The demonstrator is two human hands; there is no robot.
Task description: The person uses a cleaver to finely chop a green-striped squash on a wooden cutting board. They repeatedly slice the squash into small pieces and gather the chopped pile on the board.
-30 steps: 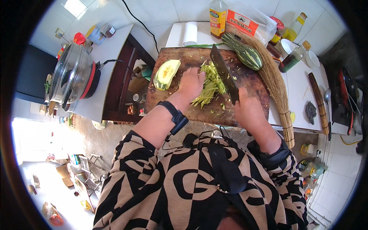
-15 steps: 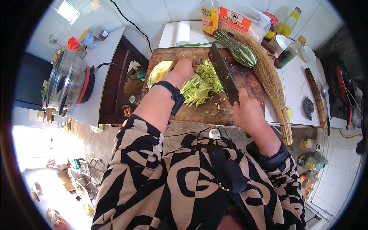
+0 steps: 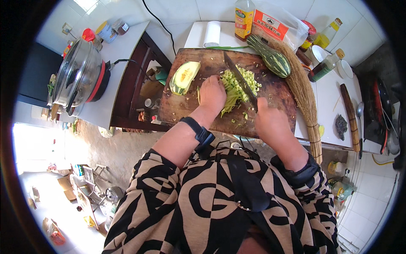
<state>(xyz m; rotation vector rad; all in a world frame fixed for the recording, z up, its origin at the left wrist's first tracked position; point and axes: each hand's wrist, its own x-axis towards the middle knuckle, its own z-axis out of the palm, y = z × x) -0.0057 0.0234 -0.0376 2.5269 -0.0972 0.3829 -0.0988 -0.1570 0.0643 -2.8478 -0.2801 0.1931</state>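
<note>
A white-topped table (image 3: 325,91) is carrying a worn wooden cutting board (image 3: 182,116). On the board, a cut piece of squash (image 3: 185,78) is lying at the left, while green strips (image 3: 230,103) and diced bits (image 3: 253,83) are lying in heaps around the middle. Behind the board, a yellow-labelled bottle (image 3: 244,21) is standing. Farther right on the tabletop, a dark scourer (image 3: 341,126), a brown rod (image 3: 349,116) and a spoon (image 3: 360,111) are lying near one another.

squash half (image 3: 184,78) on board (image 3: 275,91), knife (image 3: 240,79) right, broom (image 3: 306,99) farther right
</note>
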